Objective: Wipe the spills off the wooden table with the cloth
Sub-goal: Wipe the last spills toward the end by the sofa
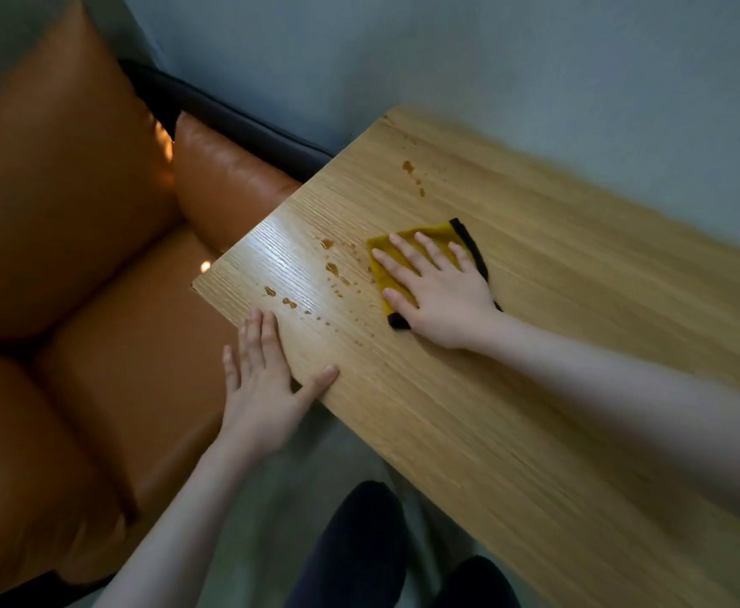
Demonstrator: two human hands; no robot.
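Observation:
A light wooden table runs from the centre to the lower right. Amber drops of spilled liquid are scattered over its left end, and a second small patch of spill lies near the far edge. A yellow cloth with black trim lies flat on the table just right of the main drops. My right hand presses on the cloth with fingers spread, covering its near half. My left hand rests flat on the table's near-left edge, fingers apart, holding nothing.
An orange leather sofa stands against the table's left end. A grey wall runs behind the table. My dark-clothed knees show below the near edge, over a pale floor.

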